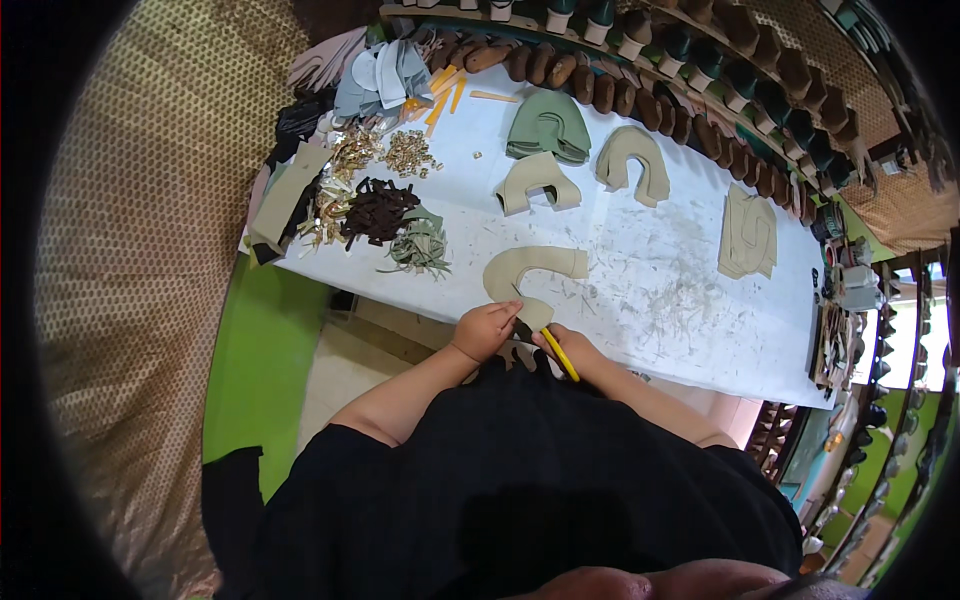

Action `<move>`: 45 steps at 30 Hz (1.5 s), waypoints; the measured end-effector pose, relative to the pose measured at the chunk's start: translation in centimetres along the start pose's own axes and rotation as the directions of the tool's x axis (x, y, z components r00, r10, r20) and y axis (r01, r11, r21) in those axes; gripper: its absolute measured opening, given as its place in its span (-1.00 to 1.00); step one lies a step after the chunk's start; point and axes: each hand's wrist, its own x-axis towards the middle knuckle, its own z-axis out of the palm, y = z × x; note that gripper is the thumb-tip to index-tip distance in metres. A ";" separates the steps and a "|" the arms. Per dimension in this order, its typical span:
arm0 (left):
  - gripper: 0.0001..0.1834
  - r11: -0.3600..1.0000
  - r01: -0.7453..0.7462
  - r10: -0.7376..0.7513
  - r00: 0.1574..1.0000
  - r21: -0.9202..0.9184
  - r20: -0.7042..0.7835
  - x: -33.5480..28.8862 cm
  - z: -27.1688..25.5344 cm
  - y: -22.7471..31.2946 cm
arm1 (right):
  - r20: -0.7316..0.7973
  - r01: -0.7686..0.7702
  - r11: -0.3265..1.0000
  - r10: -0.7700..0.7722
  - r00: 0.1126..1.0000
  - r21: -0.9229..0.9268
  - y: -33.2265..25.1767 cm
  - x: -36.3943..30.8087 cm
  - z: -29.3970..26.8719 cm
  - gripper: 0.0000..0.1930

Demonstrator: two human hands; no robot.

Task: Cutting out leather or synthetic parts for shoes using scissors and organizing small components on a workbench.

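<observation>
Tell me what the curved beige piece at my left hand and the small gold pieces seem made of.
Curved beige piece: perhaps leather or synthetic sheet, matte; thin and without shine.
Small gold pieces: metal or gold-coated plastic, polished; they glint.

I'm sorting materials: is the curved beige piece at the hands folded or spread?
Spread: the beige piece forms one open curve, its inner gap showing, no fold visible.

Curved beige piece (502, 270): matt and smooth, like soft leather or cloth (hard to tell which)
Yellow handle (560, 355): smooth, plastic by the look
Gold bits (407, 153): glossy, metallic
White table cover (620, 225): matt, scuffed with grey smudges
Black shirt (560, 440): dull cloth
</observation>
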 end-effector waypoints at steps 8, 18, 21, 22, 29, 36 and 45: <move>-0.66 0.997 0.077 -0.076 0.996 -0.009 0.043 0.2 0.0 0.6 | 0.020 -0.058 0.996 0.057 0.998 0.062 -1.2 -0.8 -0.1 -0.35; -0.63 0.993 0.058 -0.041 0.987 -0.100 0.158 1.0 0.3 1.0 | -0.016 -0.040 0.998 0.040 0.999 0.043 0.3 -1.7 -0.9 -0.37; -0.52 0.968 -0.248 0.251 0.961 -0.040 0.117 2.3 -0.2 0.8 | 0.070 0.021 0.984 -0.033 0.997 0.175 1.3 -2.4 -1.7 -0.38; -0.52 0.968 -0.247 0.250 0.961 -0.041 0.116 2.4 -0.2 0.7 | 0.071 0.020 0.985 -0.033 0.997 0.174 1.0 -2.9 -2.1 -0.38; -0.51 0.927 -0.332 0.303 0.937 0.175 0.171 1.9 0.8 -2.0 | 0.212 -0.155 0.893 0.069 0.975 0.423 1.5 -3.5 -2.6 -0.41; -0.55 0.928 -0.345 0.313 0.927 0.141 0.204 1.9 0.6 -2.0 | 0.223 -0.166 0.899 0.079 0.972 0.405 1.8 -3.3 -2.1 -0.41; -0.61 0.944 -0.263 0.236 0.960 0.200 0.152 1.2 1.4 -1.2 | -0.054 -0.026 0.996 0.031 0.998 0.090 2.0 -3.1 0.2 -0.42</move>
